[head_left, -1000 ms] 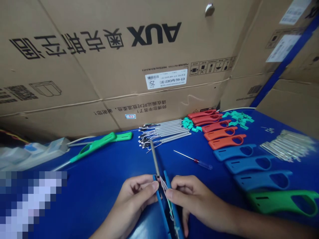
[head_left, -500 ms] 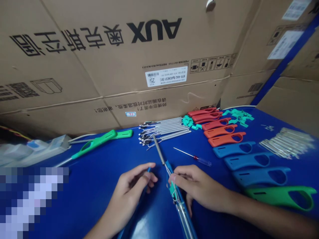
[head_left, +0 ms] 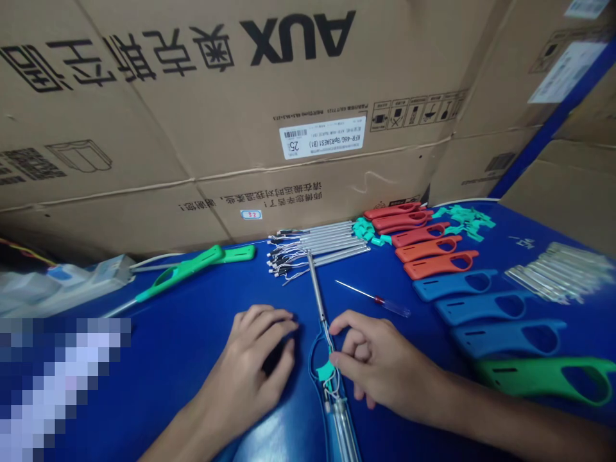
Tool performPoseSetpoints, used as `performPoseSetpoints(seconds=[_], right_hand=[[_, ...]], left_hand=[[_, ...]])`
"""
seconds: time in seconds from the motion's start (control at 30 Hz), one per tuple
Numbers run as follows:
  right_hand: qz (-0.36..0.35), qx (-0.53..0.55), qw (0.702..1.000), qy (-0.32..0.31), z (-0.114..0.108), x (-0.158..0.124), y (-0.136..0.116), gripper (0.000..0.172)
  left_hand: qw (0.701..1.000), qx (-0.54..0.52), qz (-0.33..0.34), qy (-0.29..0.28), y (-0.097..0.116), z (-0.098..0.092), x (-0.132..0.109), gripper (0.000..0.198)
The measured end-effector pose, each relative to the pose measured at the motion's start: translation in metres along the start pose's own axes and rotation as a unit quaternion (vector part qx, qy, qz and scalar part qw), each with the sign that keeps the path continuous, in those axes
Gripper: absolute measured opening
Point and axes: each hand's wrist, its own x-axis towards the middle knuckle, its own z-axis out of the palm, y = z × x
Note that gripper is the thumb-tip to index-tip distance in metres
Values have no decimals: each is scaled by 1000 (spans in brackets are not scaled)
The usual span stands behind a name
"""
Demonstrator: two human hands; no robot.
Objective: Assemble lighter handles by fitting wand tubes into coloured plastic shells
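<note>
A blue lighter shell half [head_left: 314, 369] lies open side up in front of me, a metal tube [head_left: 316, 285] reaching out of its far end. Inside it sit a turquoise trigger [head_left: 326, 371], white wires [head_left: 333, 387] and a clear fuel tank [head_left: 344, 427]. My right hand [head_left: 380, 356] is at the shell's right edge, index finger and thumb apart with their tips by the wires, the other fingers curled. To the left, my left hand [head_left: 260, 356] rests palm down, thumb apart from bent fingers. What lies beneath its palm is hidden.
Red, orange, blue and green shells [head_left: 510, 337] line the right side, with a screwdriver [head_left: 378, 300] nearer. Behind are igniter tubes [head_left: 332, 240] and turquoise triggers [head_left: 466, 221]; clear tanks [head_left: 561, 273] lie far right. Green lighters [head_left: 183, 273] and a power strip [head_left: 108, 282] stand left. Cardboard [head_left: 202, 141] walls the back.
My left hand has lowered and turned palm down; the blue piece it held no longer shows in its fingers. The lighter shell now lies flatter, and my right hand's grip has loosened.
</note>
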Motion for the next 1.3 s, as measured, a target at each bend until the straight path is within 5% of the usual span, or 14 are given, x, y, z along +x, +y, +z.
performPoseSetpoints(seconds=[0.23,0.53,1.0,1.3], right_hand=[[-99,-143,984,-37,-10,-9,-9,29],[-97,-208,972,-48,-16,-15,-15,14],[-187,-301,928,-119,-18,-15,-17,19],[-88,-140,980,-111,-20,-13,-21,3]], left_hand=[[992,-22,33,-121,26,1,-5,46],[981,-55,39,-184,17,-2,-1,55],[978,-76,30,-192,18,-4,-5,35],[969,-79,-13,-234,20,-6,-2,27]])
